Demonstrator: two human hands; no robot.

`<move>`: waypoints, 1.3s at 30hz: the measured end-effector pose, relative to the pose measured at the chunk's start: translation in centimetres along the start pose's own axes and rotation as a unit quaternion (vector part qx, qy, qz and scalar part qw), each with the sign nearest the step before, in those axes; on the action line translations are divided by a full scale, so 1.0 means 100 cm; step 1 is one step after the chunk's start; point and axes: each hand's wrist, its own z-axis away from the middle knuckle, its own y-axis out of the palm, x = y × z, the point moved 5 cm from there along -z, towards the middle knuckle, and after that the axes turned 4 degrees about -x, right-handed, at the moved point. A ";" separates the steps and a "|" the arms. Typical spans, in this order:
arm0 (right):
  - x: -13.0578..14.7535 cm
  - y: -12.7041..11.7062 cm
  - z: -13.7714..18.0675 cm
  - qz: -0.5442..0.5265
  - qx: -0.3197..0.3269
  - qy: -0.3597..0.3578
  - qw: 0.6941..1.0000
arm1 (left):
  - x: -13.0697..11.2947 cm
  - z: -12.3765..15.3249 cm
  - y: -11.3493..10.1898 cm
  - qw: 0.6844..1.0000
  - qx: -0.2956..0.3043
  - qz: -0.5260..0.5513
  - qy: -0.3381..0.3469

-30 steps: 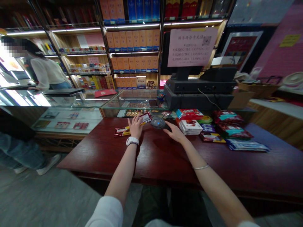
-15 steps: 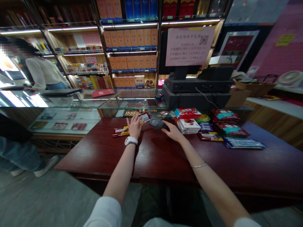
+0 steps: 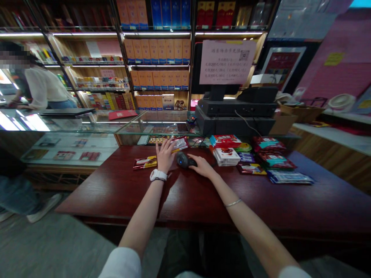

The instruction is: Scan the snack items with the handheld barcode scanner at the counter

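My right hand (image 3: 199,166) is wrapped round the handle of a black handheld barcode scanner (image 3: 182,159), which shows a small blue light. Just left of it, my left hand (image 3: 164,157) has its fingers at the left end of a red and yellow snack packet (image 3: 180,143). That packet has a white label side up; its grip by the thumb is partly hidden. Another red and yellow packet (image 3: 142,163) lies on the table, left of my left hand. The scanner head is close to my left hand, below the labelled packet.
Stacked boxes (image 3: 227,156), red snack bags (image 3: 269,144) and blue packets (image 3: 290,177) sit on the right of the brown table (image 3: 185,200). A monitor with a paper sign (image 3: 227,61) stands behind. A glass counter (image 3: 156,117) borders the far edge. One person (image 3: 46,88) is at left.
The scanner and my right hand have come left and slightly nearer to me, toward my left hand. The labelled packet has shifted a little right with my left hand. The view has turned slightly right.
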 end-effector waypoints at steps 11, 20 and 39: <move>-0.016 -0.002 -0.006 -0.083 -0.059 0.039 0.994 | -0.022 0.005 0.005 0.998 0.020 0.053 0.040; -0.036 -0.038 -0.002 -0.417 -0.111 0.100 0.897 | -0.042 0.006 0.009 0.983 0.063 0.146 0.089; 0.006 -0.070 0.014 -0.355 -0.113 0.002 0.928 | -0.056 0.010 0.015 0.965 0.131 0.200 0.106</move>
